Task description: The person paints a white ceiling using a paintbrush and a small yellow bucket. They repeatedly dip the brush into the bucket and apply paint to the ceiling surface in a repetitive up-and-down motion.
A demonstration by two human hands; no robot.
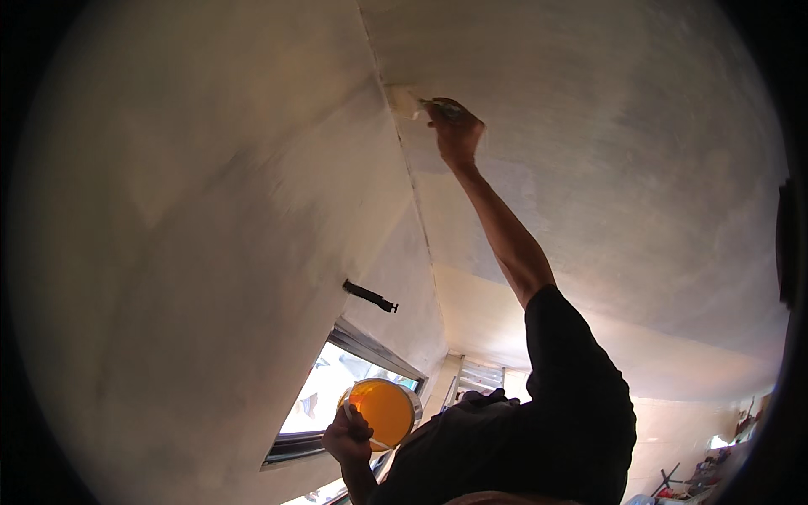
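Note:
My right arm stretches up to the seam between the wall (210, 295) and the sloping ceiling (606, 151). The fingers of my right hand (457, 133) are closed round what looks like a paintbrush (423, 104); its tip is close to the seam, and most of its handle is hidden by the hand. Low down and left of my body, my left hand (349, 436) grips a bucket (385, 414) at its side, by the handle or rim. The bucket glows orange against the window light; I cannot tell how full it is.
Behind the bucket, a dark-framed window (328, 383) lets in bright light. A black bracket-like fitting (370, 295) sticks out of the wall above it. Assorted objects (707, 480) are piled at the lower right, and a dark object (786, 244) stands at the right edge.

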